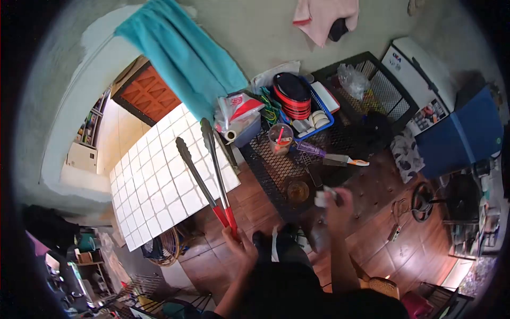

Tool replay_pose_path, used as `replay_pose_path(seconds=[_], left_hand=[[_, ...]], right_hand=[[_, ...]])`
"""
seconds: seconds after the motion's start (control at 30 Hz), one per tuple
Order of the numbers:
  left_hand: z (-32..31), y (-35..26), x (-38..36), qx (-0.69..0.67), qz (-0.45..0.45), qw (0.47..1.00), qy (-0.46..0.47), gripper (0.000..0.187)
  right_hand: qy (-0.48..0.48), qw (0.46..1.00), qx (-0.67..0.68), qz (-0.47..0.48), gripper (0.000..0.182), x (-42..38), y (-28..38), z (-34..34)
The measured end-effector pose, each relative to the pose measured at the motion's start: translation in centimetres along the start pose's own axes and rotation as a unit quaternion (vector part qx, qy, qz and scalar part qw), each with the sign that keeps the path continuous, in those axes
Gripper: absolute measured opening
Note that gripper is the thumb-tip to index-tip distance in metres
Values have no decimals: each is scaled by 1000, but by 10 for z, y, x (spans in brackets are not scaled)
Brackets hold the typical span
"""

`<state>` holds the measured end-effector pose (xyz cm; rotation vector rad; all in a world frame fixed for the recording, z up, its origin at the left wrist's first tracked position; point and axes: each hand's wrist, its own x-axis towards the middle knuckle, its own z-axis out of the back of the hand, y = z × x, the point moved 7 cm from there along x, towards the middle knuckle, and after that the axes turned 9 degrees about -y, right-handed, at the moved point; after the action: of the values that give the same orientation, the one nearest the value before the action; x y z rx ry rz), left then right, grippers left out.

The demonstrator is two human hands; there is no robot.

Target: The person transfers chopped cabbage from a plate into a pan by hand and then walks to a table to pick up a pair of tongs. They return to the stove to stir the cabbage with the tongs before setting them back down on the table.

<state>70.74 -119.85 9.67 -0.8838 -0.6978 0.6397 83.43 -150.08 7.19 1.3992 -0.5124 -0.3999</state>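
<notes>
Gripping the red-handled tongs [204, 170] closed-fisted in the left hand [240, 249], arms spread above the tiled counter [159, 196], the person pinches a white scrap [322, 199] in the right hand [340, 204]; the tongs hold nothing yet.

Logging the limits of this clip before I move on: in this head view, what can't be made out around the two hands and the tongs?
- Right hand: motion-blurred; the small white thing it holds cannot be identified.
- Left hand: grips the red handles of the tongs; its fingers are partly hidden behind them.
- Glass jar on the black mesh table: contents too dim to tell.
- Cup: contents too small to tell.
- Frame corners: blacked out by the fisheye lens.
</notes>
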Motion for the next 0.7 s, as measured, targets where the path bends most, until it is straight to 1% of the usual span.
replay_pose_path(seconds=[0.03, 0.07, 0.1, 0.13, 0.17, 0.2, 0.23, 0.27, 0.3, 0.33, 0.4, 0.43, 0.47, 0.5, 0.53, 0.6, 0.63, 0.67, 0.7], left_hand=[[0, 13, 4, -45, 7, 999, -14, 18], [3, 19, 7, -87, 15, 996, -29, 21], [8, 11, 15, -100, 26, 994, -38, 20], [14, 12, 22, -106, 28, 993, -47, 20], [19, 15, 29, -106, 41, 992, -46, 20], [22, 19, 37, -106, 56, 992, -47, 20], [27, 21, 44, -111, 58, 991, -57, 20], [32, 23, 51, -112, 55, 989, -73, 20], [35, 25, 59, -114, 53, 988, -88, 20], [37, 29, 67, -118, 55, 987, -93, 20], [43, 34, 86, -125, 21, 984, -124, 19], [47, 40, 94, -128, 25, 983, -128, 19], [49, 44, 101, -112, 21, 987, -112, 17], [49, 47, 110, -97, 16, 991, -95, 16], [50, 50, 119, -98, 17, 991, -95, 16], [53, 51, 132, -82, -12, 992, -94, 12], [54, 53, 137, -82, -6, 993, -89, 12], [53, 54, 142, -89, 6, 992, -84, 12], [55, 57, 146, -94, 18, 992, -80, 11]], right_hand=[[65, 998, 18, 16, 20, 0, 22, -32], [106, 990, 88, -28, 17, -1, 20, -67], [159, 981, 114, 6, 19, 3, 19, -106], [176, 972, 123, 90, 21, 9, 25, -141], [204, 962, 174, 49, 21, 14, 31, -178], [229, 959, 145, 80, 24, 26, 22, -217], [215, 958, 20, 188, 26, 33, 51, -243], [209, 953, 73, 204, 26, 39, 72, -272], [183, 942, 63, 276, 25, 44, 93, -298], [172, 921, 5, 350, 27, 52, 100, -326], [254, 927, -53, 271, 28, 62, 95, -382], [258, 924, -54, 275, 28, 69, 86, -402], [316, 865, -150, 358, 26, 69, 68, -428], [366, 788, -242, 433, 24, 61, 64, -446], [366, 787, -243, 434, 24, 63, 61, -454], [394, 790, -259, 391, 18, 65, 47, -463], [396, 784, -279, 389, 12, 65, 41, -466], [400, 781, -285, 385, 12, 65, 37, -467], [398, 754, -322, 411, 9, 62, 30, -467]])
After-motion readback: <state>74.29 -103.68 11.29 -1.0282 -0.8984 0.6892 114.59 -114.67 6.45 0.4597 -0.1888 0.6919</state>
